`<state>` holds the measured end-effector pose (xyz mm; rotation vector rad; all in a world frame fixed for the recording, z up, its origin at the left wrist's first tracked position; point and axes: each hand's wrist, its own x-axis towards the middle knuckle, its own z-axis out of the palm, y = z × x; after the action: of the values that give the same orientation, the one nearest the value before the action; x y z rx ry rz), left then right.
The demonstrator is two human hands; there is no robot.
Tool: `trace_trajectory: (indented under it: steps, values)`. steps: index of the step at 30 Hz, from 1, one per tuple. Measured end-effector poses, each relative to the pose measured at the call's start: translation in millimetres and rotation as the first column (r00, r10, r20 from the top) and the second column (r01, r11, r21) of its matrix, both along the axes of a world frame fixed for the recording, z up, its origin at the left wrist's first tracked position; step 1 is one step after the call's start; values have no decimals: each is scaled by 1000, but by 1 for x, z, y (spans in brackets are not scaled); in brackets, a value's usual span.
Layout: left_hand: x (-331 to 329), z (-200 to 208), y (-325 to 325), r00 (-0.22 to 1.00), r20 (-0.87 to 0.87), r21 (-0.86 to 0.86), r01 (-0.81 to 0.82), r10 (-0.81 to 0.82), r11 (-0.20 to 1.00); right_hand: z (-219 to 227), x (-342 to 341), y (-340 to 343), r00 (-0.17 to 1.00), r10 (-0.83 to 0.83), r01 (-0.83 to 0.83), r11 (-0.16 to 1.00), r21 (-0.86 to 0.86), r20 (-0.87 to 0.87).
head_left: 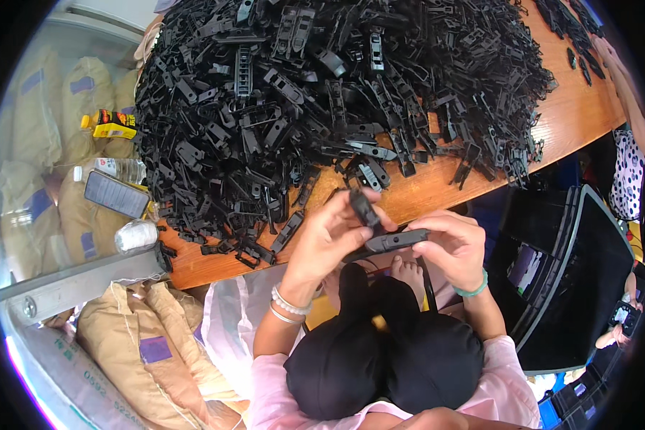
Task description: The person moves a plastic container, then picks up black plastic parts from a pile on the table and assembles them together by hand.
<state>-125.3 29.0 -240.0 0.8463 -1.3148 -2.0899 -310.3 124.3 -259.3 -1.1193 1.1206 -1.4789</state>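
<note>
My left hand [326, 240] grips a small black plastic piece [363, 208] between thumb and fingers, just off the near edge of the wooden table [437, 188]. My right hand [453, 247] holds a longer flat black plastic part [394, 240] at its right end. The two parts meet between my hands, above my lap. A huge pile of similar black plastic parts [322, 93] covers the table beyond my hands. Bead bracelets circle my left wrist, and a green one my right.
A phone [116, 193], a water bottle [122, 169], a yellow bottle [111, 123] and a white roll [136, 234] lie left of the table. Tan sacks [132, 351] are stacked below left. A black crate [573, 279] stands at my right. Another person's patterned sleeve [627, 179] shows at the far right.
</note>
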Motion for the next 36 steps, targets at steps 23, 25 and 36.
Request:
trace_trajectory:
  steps: [23,25,36]
  values:
    - [4,-9,23,975,222,-380,96,-10,920,2,21,5,985,-41,-1,971,240,167]
    - [5,-9,25,983,185,-361,67,1,930,1,20,5,994,-38,14,974,225,104]
    - [20,-13,23,966,257,-341,73,18,937,-2,15,2,982,-1,-45,970,238,191]
